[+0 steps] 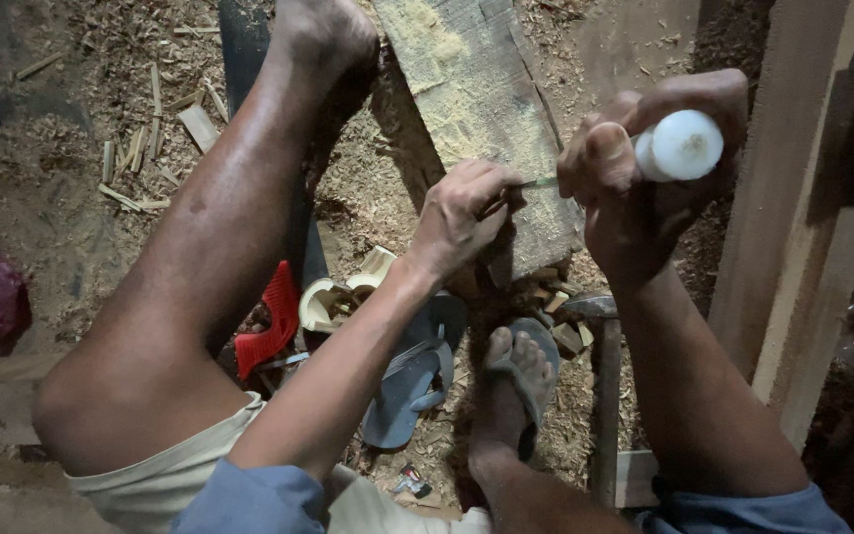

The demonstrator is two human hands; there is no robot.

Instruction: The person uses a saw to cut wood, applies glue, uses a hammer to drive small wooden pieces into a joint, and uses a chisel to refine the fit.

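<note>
A big wooden plank [481, 119] lies slanted on the sawdust floor [71, 198], dusted with yellow powder. The right hand [644, 188] is closed tight around a white bottle [679, 145]. The left hand [462, 213] pinches a thin green stick [538, 183] against the plank's edge, between both hands.

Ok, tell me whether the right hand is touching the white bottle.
Touching. The head view shows the right hand wrapped around the white bottle, fingers closed over its body.

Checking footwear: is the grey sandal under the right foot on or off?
On: the right foot rests in the grey sandal, strap across the toes.
</note>
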